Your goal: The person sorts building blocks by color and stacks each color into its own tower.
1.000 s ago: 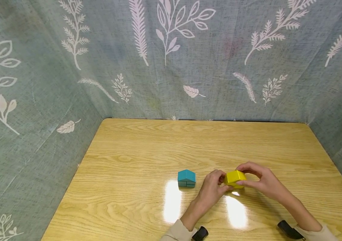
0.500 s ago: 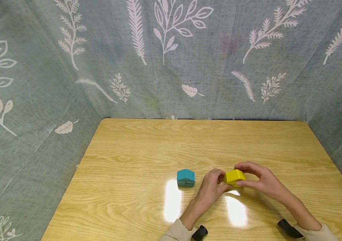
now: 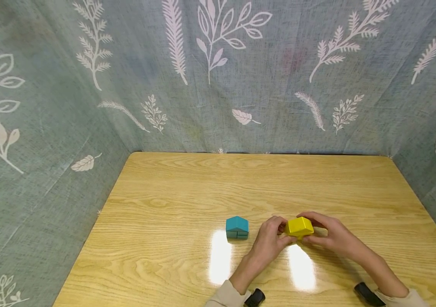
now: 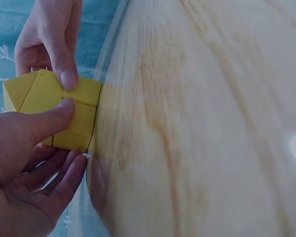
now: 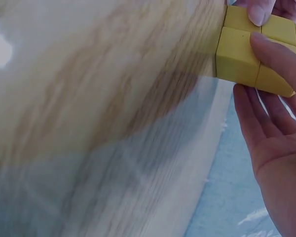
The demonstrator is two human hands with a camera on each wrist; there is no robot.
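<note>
A yellow house-shaped stack of blocks [image 3: 299, 227] stands on the table between my hands, a roof-shaped block on top and smaller blocks below. In the left wrist view, seams split the yellow block stack [image 4: 77, 118] into separate blocks that fit closely together. My left hand [image 3: 267, 239] grips its left side, thumb across the front face and fingers curled at the side. From the right, my right hand [image 3: 334, 237] holds the lower blocks likewise, its thumb on the front in the right wrist view. The far side of the stack is hidden.
Left of my left hand stands a similar teal house-shaped stack of blocks [image 3: 237, 227]. Both rest on a glossy wooden table [image 3: 171, 192]. A leaf-patterned cloth [image 3: 202, 98] hangs behind the table and along both sides.
My right hand has slid down from the yellow roof-shaped block to the lower blocks. My left hand stays in place, and the teal stack has not moved.
</note>
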